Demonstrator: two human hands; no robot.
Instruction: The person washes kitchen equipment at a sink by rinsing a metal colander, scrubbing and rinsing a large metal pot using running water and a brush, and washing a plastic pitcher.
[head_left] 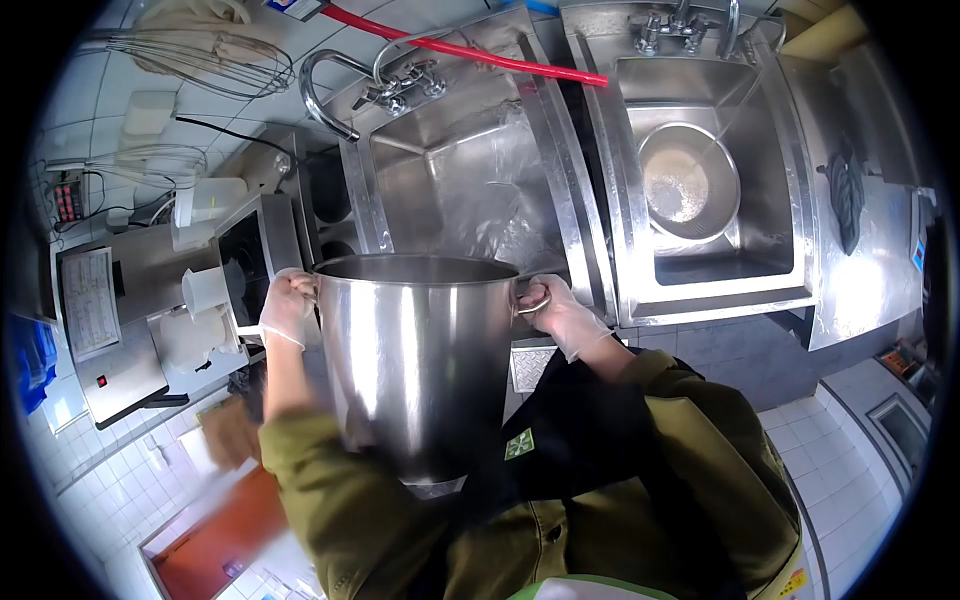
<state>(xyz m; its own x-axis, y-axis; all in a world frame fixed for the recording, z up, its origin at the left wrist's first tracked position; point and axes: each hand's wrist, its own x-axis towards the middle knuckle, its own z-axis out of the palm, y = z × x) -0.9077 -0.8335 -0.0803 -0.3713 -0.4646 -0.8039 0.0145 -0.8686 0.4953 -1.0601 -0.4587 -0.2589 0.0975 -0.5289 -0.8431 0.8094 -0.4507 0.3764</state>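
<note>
From afar I hold the tall steel stockpot (pixel 420 370) at the near side of the gooseneck-tap sink (pixel 400 205), seemingly tilted, mouth toward it. My gloved left hand (pixel 288 308) has fingers curled closed at the pot's side; my right hand (pixel 560 314) has fingers wrapped round a loop handle (pixel 528 306), presumably balancing its bulk. A smaller pot (pixel 726 200) stands right of that sink.

Stockpot (pixel 425 370) between left hand (pixel 286 308) and right hand (pixel 562 315), before near edge of left sink (pixel 440 180); at far edge, faucet (pixel 380 94); in right sink (pixel 715 295), toward left edge, container (pixel 722 190).
</note>
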